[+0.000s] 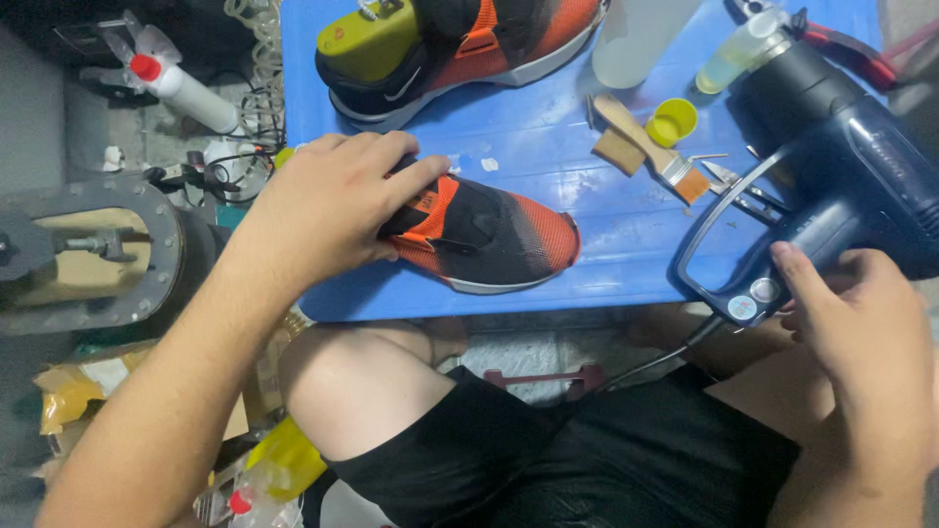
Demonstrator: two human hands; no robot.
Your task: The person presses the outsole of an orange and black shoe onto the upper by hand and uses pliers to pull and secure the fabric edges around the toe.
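Note:
My left hand [337,200] grips the heel end of an orange and black sneaker [499,240] lying on a blue table [548,166], toe pointing right. My right hand [861,323] holds the handle of a dark blue heat gun [841,186] at the table's right edge, thumb near its buttons. The gun's body points up and away from the shoe. A second orange and black sneaker [469,44] with a yellow shoe last inside it stands at the far side of the table.
On the table lie a brush [650,147], a yellow cap [671,121], a translucent bottle [641,39], a small bottle of yellowish liquid [738,54] and red-handled pliers [851,49]. A metal machine [88,254] and a red-capped bottle [176,83] stand left. My knees are below the table.

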